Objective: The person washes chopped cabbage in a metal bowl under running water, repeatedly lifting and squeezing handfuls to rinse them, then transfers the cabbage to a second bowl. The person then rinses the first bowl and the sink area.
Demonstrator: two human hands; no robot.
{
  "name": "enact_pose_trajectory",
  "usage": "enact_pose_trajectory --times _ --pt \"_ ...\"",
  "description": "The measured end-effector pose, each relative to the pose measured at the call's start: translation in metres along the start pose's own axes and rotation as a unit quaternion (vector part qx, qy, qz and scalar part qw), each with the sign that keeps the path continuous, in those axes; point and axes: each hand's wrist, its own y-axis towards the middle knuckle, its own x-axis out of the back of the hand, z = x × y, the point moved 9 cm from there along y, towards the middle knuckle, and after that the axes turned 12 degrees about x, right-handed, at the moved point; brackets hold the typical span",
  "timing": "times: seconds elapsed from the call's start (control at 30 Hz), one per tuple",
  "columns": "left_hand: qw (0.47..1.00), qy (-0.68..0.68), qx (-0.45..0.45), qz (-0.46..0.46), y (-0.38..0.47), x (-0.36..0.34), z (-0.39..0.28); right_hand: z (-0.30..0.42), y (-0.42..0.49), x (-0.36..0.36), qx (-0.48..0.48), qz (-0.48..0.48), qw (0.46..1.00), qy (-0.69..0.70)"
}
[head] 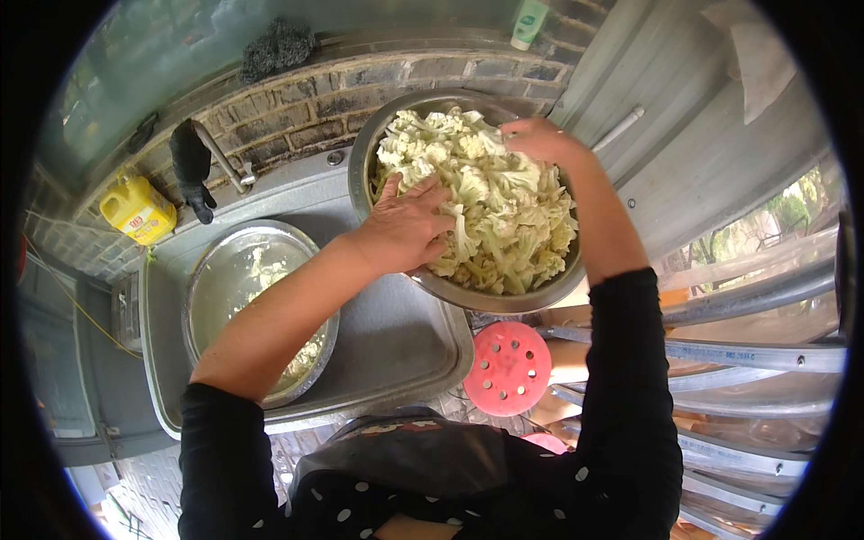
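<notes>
A large metal basin [489, 302] at the sink's right end is heaped with cut cauliflower florets [479, 185]. My left hand [408, 226] lies on the near left side of the heap with its fingers spread over the florets. At the basin's far right side, my right hand [540, 140] reaches down against the heap; its fingertips are partly hidden, so its grip is unclear. A second metal basin [194, 317] stands in the sink to the left, holding water and some floating cauliflower pieces [266, 270]. My left forearm covers part of that basin.
The metal sink [391, 331] has a faucet [226, 158] at its back, with a black glove [189, 169] hanging there. A yellow jug [138, 209] stands behind the left corner. A pink stool [507, 368] is below right, near curved metal bars [749, 354].
</notes>
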Motion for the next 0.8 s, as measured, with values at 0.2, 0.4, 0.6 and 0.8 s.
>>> enact_pose_trajectory --times 0.2,0.4,0.6,0.8 --pt "0.972 -0.132 0.004 -0.194 -0.067 0.032 0.027 0.117 -0.108 0.051 0.173 -0.217 0.961 0.019" --pt "0.910 -0.169 0.316 -0.210 -0.219 -0.014 0.235 0.272 -0.147 -0.131 0.404 -0.088 0.851 0.323" --pt "0.821 -0.128 0.556 0.009 -0.388 -0.127 0.370 0.342 0.012 -0.363 0.373 0.138 0.910 0.113" --pt "0.823 -0.197 0.526 0.087 -0.408 -0.188 0.395 0.393 0.126 -0.462 0.369 0.154 0.898 -0.185"
